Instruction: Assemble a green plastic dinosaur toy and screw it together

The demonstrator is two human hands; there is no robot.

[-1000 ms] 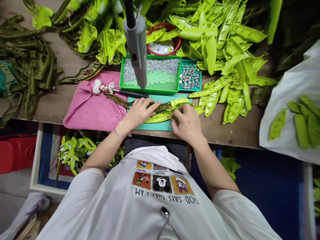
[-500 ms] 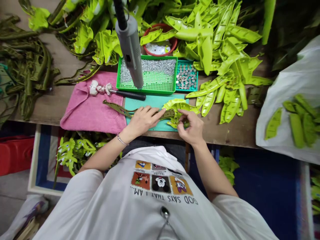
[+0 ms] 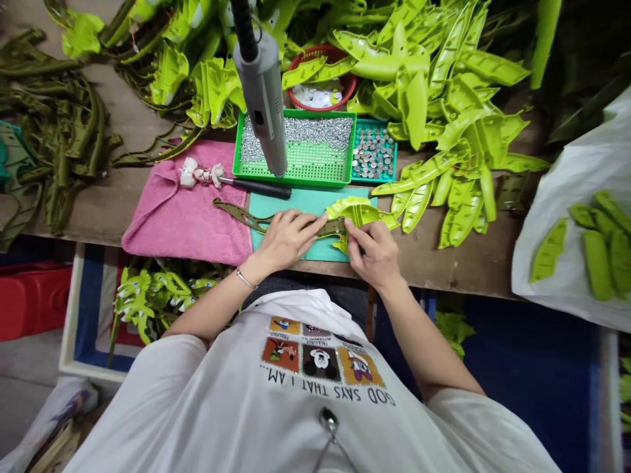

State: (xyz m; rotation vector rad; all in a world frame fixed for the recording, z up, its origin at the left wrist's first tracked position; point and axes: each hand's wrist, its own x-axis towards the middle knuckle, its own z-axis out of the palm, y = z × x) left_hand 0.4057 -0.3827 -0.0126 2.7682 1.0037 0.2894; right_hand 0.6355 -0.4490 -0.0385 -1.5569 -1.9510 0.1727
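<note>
My left hand lies across a flat olive-green plastic strip, its fingers pressing the strip onto a teal cutting mat. My right hand pinches a lime-green plastic leaf piece joined to the strip's right end. Part of that join is hidden under my fingers. Just beyond my left hand, a black-handled tool rests on a pink towel, its tip bound in white cloth.
A hanging grey power tool stands over a green tray of metal rivets. Beside it are a teal tray of round studs and a red basket. Lime and olive plastic pieces lie heaped across the table, and a white bag holds more at right.
The lime piece has gone from a long curve under both hands to a bunched shape at my right hand. My hands have drawn closer together.
</note>
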